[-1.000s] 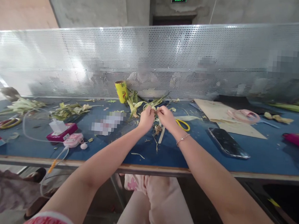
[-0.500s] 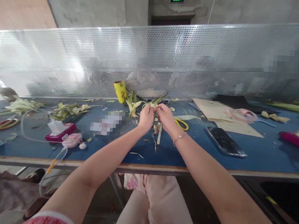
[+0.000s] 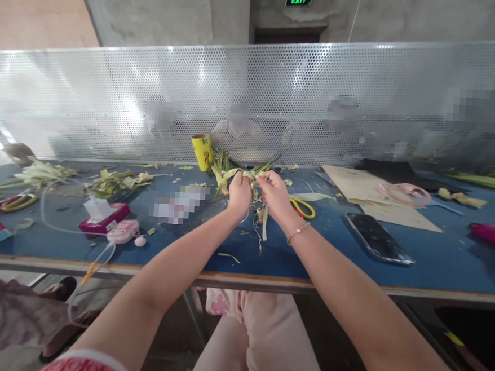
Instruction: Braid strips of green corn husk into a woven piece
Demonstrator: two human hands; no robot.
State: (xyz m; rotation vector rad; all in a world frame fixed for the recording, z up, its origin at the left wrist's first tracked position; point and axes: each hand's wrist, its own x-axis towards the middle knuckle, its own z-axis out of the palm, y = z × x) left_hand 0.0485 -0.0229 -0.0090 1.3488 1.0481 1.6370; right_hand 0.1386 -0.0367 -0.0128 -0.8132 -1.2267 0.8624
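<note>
My left hand and my right hand are close together above the blue table, fingers pinched on a bunch of green leaf strips. The strips fan out towards the back and a few pale ends hang down between the hands. A thin bracelet sits on my right wrist. More cut leaf pieces lie just behind the hands.
A yellow roll stands at the back; yellow scissors lie by my right hand. A phone, cardboard sheets and pink tape are on the right. A pink box and leaf heaps are on the left. A perforated metal screen backs the table.
Both hands have stayed pinched on the leaf strips and drawn a little closer together; the strips have shifted slightly between the fingers. The view has moved slightly.
</note>
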